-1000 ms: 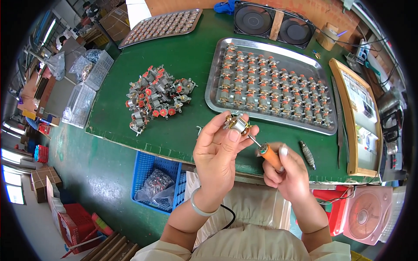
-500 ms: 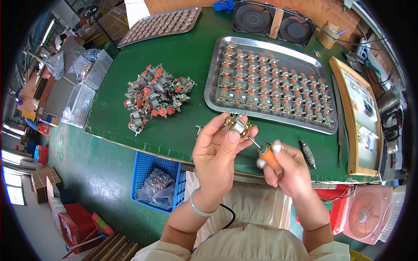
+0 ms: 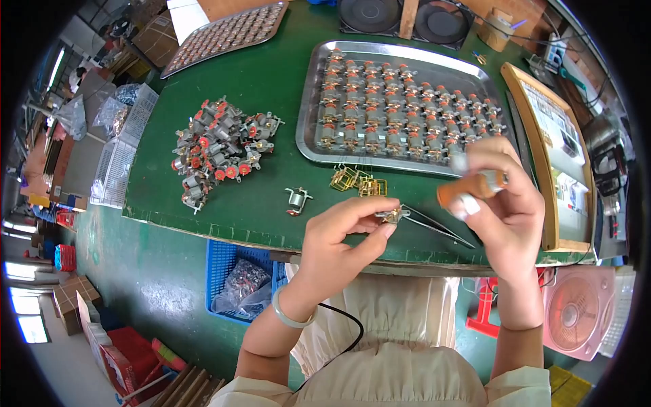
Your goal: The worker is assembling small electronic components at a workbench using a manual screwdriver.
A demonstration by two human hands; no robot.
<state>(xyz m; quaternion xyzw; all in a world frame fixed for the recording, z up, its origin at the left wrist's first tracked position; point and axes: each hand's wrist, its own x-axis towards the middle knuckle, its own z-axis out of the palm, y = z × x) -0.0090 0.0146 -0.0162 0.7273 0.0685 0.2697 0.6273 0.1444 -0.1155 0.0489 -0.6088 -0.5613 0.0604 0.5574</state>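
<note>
Left of the big metal tray [image 3: 441, 70] sits a heap of small motors [image 3: 218, 146]. Before the tray's near-left corner — one lone motor [image 3: 296, 201], and brass-coloured frames [image 3: 344, 178] just off its near edge. On the person's side of those, here's the left hand [image 3: 347, 237], thumb and fingertips pinching what looks like a motor, the held motor [image 3: 391, 216] partly hidden. Tweezers [image 3: 444, 233] slant rightward beside it. And there's the right hand [image 3: 507, 214], before the tray's near-right corner, curled round an orange-handled tool [image 3: 463, 190] — apart from the held motor, to its right, handle rising slightly rightward, shaft unclear.
</note>
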